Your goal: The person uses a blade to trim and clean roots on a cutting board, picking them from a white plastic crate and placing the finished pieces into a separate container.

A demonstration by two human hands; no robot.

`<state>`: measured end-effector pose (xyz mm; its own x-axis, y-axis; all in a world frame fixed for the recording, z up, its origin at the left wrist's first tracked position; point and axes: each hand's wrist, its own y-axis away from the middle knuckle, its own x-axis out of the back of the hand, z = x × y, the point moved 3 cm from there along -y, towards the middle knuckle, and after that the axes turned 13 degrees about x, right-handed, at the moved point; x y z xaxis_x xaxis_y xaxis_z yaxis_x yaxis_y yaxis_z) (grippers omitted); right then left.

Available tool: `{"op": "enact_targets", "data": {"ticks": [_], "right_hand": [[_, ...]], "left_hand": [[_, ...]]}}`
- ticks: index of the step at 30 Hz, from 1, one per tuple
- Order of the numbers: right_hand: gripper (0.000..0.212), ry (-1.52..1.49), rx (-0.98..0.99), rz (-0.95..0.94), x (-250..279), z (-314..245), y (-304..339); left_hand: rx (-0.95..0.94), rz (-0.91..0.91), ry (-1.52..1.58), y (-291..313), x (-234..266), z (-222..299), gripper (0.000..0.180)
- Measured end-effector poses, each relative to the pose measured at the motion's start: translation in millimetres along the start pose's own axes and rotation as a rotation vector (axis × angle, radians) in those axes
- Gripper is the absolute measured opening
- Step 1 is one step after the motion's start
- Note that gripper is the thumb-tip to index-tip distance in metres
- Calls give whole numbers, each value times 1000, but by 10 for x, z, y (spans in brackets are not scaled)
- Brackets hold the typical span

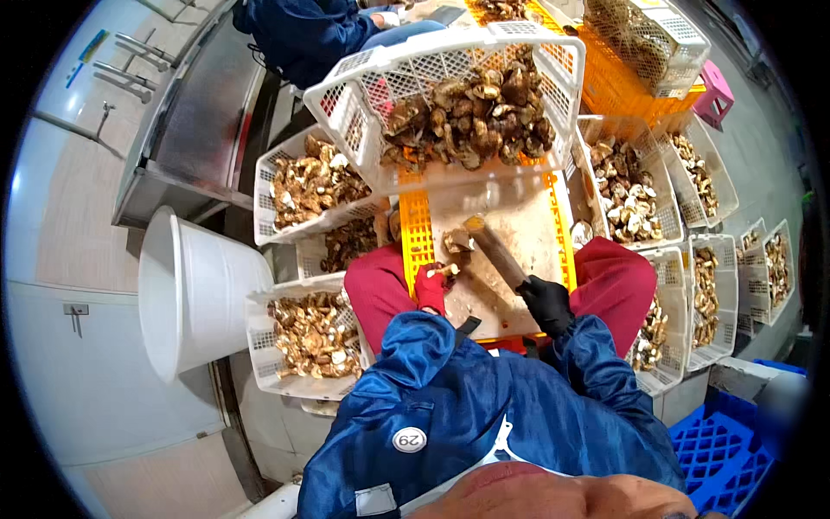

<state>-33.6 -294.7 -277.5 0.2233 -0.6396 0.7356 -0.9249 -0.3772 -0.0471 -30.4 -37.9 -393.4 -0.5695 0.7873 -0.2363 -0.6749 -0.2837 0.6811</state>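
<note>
My left hand (430,289), in a red glove, is closed around a small mushroom (443,270) with a pale stem, at the left side of the white work board (519,324). In a black glove, my right hand (546,304) grips the near end of a long, straight grey-brown tool (497,253). It looks like a blade, though its kind is not clear; its tan far end points up and left. A larger mushroom piece (458,241) lies near that end, just beyond my left hand. Dark crumbs are scattered over the board.
A white crate of brown mushrooms (471,117) stands tilted at the board's far end. More mushroom crates line the left (316,333) and right (627,186). A white tub (203,294) is at far left, blue crates (722,450) at lower right. Another person (303,35) sits beyond.
</note>
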Motion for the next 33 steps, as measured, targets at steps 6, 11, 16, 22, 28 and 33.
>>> {"op": "enact_targets", "data": {"ticks": [6, 11, 16, 22, 28, 33], "right_hand": [[23, -1158, -627, 184, -163, 450, -18], [28, -1305, -637, 216, -415, 747, 21], [23, -1265, -601, 151, -528, 712, -95], [20, -1292, -649, 171, -564, 787, -88], [20, -1259, -685, 141, -499, 721, -88], [21, -1270, -653, 160, -584, 728, -93]], "left_hand": [[-42, -98, -26, -653, 163, 5, 26], [-293, 308, -935, -107, -710, 466, 78], [-316, 177, -979, 206, -955, 736, 64], [-308, -84, -864, 218, -836, 797, 64], [-868, 486, -935, 1079, 210, 2338, 60], [-450, 1018, -1394, 1571, 1436, 2663, 58]]}}
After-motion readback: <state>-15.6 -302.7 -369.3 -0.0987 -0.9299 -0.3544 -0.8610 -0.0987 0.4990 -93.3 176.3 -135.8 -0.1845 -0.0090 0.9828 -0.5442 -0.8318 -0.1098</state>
